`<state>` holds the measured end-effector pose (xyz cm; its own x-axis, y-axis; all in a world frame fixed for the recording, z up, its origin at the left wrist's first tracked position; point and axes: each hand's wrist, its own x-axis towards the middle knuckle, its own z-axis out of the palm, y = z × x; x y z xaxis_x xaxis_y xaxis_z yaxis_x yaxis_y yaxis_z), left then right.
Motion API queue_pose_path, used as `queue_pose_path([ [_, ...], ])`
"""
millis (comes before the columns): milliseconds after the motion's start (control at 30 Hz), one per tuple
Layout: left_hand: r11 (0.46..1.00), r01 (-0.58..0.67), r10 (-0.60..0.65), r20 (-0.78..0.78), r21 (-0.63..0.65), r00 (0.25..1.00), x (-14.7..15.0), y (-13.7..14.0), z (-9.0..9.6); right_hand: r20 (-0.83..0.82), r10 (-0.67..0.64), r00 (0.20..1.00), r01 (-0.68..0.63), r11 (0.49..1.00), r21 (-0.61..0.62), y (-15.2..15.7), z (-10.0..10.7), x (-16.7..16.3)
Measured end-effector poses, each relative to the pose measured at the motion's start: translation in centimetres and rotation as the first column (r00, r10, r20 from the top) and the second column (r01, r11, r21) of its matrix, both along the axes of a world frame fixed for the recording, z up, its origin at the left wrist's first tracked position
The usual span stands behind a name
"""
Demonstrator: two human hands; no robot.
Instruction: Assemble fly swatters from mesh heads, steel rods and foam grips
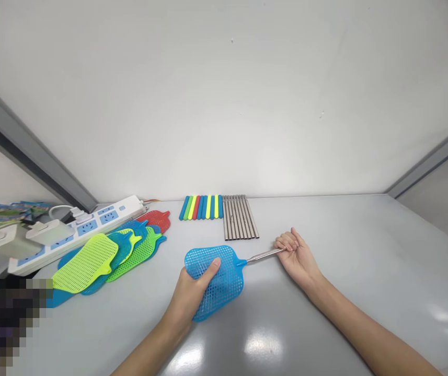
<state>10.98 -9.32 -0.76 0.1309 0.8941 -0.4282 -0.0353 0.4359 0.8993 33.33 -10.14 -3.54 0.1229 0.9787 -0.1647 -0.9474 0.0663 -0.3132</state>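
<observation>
A blue mesh fly swatter head (227,282) is in my left hand (190,297), thumb on top and the other fingers hidden beneath it. From its neck a thin metal rod (263,256) runs right to my right hand (296,258). The fingers of that hand are curled closed around the rod's far end, palm up. Whether the rod is fully seated in the neck cannot be made out. Behind the hands lie a row of silver metal tubes (240,218) and, left of them, a row of blue, green, yellow and red sleeves (200,208).
Several overlapping swatter heads (86,263) in yellow, green, blue and red lie at the left. Beyond them stands a white power strip (122,209) with chargers (49,232) plugged in. A pale wall (239,104) closes off the back of the grey table (345,250).
</observation>
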Motion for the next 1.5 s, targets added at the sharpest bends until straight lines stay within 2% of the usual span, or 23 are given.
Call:
queue_pose_path([
  [167, 1.0, -0.006, 0.006, 0.008, 0.012, 1.0, 0.1, -0.07, 0.1, -0.001, 0.009, 1.0, -0.009, 1.0, 0.014, 0.14, -0.08, 0.08],
  [700, 1.0, 0.02, -0.02, 0.044, 0.002, 0.999, 0.3, -0.54, 0.29, -0.167, 0.084, 0.982, -0.076, 0.996, 0.056, 0.22, -0.08, 0.22],
  [1500, 0.995, -0.029, 0.039, 0.108, -0.092, 0.993, 0.64, -0.34, 0.7, -0.137, 0.138, 0.981, -0.134, 0.99, 0.041, 0.53, -0.43, 0.91],
])
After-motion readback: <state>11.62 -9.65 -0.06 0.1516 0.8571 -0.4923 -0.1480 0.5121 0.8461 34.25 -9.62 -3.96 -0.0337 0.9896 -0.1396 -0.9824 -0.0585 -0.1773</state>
